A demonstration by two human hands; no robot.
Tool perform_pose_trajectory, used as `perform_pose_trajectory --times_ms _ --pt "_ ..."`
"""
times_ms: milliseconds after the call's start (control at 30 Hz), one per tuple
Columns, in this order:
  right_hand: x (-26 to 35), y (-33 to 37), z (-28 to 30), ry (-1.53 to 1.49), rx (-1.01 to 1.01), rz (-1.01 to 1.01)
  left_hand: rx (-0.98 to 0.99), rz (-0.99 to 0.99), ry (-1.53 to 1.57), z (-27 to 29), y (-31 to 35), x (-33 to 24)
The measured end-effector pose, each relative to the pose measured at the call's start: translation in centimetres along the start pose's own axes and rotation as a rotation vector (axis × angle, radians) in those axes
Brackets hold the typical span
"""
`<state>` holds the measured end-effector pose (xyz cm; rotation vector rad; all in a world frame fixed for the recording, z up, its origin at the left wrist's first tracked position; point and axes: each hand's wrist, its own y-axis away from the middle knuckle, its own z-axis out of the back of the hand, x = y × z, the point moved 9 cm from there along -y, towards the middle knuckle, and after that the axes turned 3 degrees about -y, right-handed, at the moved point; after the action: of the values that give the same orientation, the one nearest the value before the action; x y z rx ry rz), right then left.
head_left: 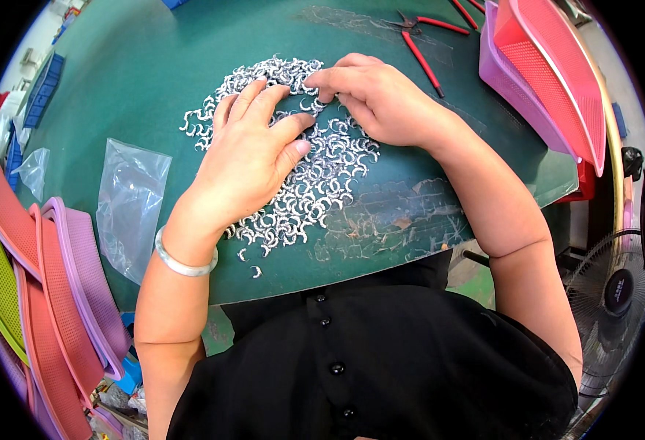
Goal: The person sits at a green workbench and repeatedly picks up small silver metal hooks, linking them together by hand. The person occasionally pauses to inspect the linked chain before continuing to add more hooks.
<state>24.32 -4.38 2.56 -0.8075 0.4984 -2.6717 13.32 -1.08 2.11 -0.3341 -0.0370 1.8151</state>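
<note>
Nearby: clear bag [130,209], red-handled pliers [421,57] | left hand [245,154] covers some silvery crescents [297,202]

Green tabletop [146,95], green floor [476,286], black fan [618,292]

Many small silver crescent pieces [304,191] lie loosely in a spread pile on the green surface [154,73]; one piece [256,272] rests apart, near the front edge.
</note>
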Motion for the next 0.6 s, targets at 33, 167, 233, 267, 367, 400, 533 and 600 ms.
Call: perform_pose_trajectory --times_ms 33,167,233,267,367,400,533,600 --pt "-0.08 0.01 0.02 0.008 -0.003 -0.012 0.0 0.002 0.005 0.01 0.04 0.05" --pt "-0.34 0.04 0.3 -0.009 -0.021 -0.037 0.004 -0.002 0.025 0.04 0.0 0.15" --pt "-0.25 -0.02 0.49 -0.004 -0.025 -0.043 -0.003 0.002 0.049 0.0 0.01 0.23" --pt "-0.24 -0.03 0.56 0.0 -0.027 -0.046 -0.019 0.007 0.061 0.04 -0.01 0.24" --pt "-0.37 0.01 0.66 -0.008 -0.037 -0.054 -0.045 0.006 0.062 -0.06 -0.03 0.11" --pt "-0.35 0.01 0.59 -0.019 -0.03 -0.055 -0.036 -0.003 0.039 -0.18 0.0 0.0" --pt "-0.01 0.1 0.32 -0.038 -0.01 -0.018 -0.001 -0.019 0.036 -0.15 -0.01 -0.19" --pt "0.07 0.08 0.15 -0.021 0.003 -0.001 -0.002 -0.017 0.048 -0.14 -0.01 -0.1"
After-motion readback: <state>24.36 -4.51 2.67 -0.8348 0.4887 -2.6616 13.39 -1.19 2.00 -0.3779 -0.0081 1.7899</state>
